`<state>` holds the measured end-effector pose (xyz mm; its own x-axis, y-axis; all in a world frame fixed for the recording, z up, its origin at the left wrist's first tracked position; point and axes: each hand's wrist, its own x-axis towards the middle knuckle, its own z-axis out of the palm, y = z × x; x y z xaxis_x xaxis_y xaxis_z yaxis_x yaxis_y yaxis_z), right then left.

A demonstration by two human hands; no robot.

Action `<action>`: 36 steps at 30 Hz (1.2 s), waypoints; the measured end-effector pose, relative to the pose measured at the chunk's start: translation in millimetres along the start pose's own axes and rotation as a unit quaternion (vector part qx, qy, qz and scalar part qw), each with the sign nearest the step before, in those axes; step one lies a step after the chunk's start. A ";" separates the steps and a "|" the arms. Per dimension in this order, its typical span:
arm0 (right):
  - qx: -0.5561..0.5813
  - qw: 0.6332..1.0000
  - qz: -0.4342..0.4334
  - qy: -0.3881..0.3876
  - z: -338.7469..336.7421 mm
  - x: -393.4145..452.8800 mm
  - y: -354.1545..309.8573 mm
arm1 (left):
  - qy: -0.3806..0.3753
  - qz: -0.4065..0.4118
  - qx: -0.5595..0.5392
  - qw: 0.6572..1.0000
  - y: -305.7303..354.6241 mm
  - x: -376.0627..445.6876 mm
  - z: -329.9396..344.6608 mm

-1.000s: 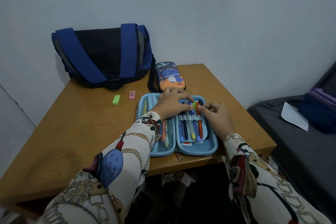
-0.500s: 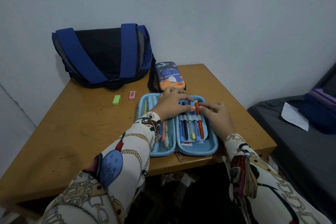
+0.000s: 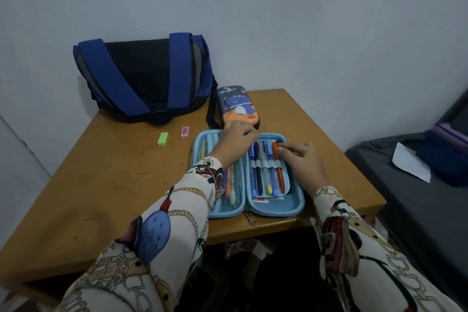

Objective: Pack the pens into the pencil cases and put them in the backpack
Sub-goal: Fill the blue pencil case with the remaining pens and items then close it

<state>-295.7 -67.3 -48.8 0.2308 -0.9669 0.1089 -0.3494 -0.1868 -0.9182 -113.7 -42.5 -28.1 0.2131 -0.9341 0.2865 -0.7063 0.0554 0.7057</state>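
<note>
Hard-shelled blue pencil case point(image 3: 276, 208) looks light and stiff; right hand point(image 3: 302, 159) pinches the orange pen point(image 3: 279, 172), left hand point(image 3: 234, 144) curled, seemingly empty.

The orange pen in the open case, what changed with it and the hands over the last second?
The left hand drew back off the pens. The right hand pressed the orange pen into its loop in the open case. Backpack, erasers and closed case stayed put.

I see the open pencil case point(image 3: 274, 206) at the near edge of the tabletop point(image 3: 106, 185), with pens point(image 3: 266, 175) in it. Behind it lies a shut case point(image 3: 238, 105). The backpack point(image 3: 144, 76) sits back left, two erasers point(image 3: 162, 139) before it.
</note>
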 end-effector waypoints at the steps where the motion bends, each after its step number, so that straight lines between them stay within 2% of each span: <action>1: -0.001 1.000 0.001 0.000 -0.3 -0.2 0.2 | 0.002 -0.006 -0.003 1.000 0.0 -0.3 -0.6; 11: -0.002 1.000 0.002 -0.001 -0.7 -0.1 0.1 | -0.026 -0.002 0.033 0.999 0.2 -2.7 -1.1; 20: 0.004 1.000 0.003 0.002 0.7 1.4 2.9 | -0.042 -0.003 0.023 0.999 0.1 -2.5 -1.7; 26: -0.008 1.000 0.006 0.000 0.4 0.8 1.7 | 0.042 -0.033 -0.075 0.996 2.5 -3.1 -6.3; 31: -0.003 1.000 0.004 -0.001 0.3 0.2 2.0 | 0.011 -0.017 0.001 1.000 -0.2 -2.7 -2.2; 36: 0.004 1.000 0.008 -0.001 0.5 0.2 1.4 | 0.006 -0.018 0.009 1.000 -3.2 -0.6 -0.1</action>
<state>-295.7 -67.8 -50.2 0.2273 -0.9693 0.0940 -0.3453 -0.1704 -0.9229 -111.5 -42.1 -30.5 0.2473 -0.9307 0.2694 -0.7106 0.0148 0.7035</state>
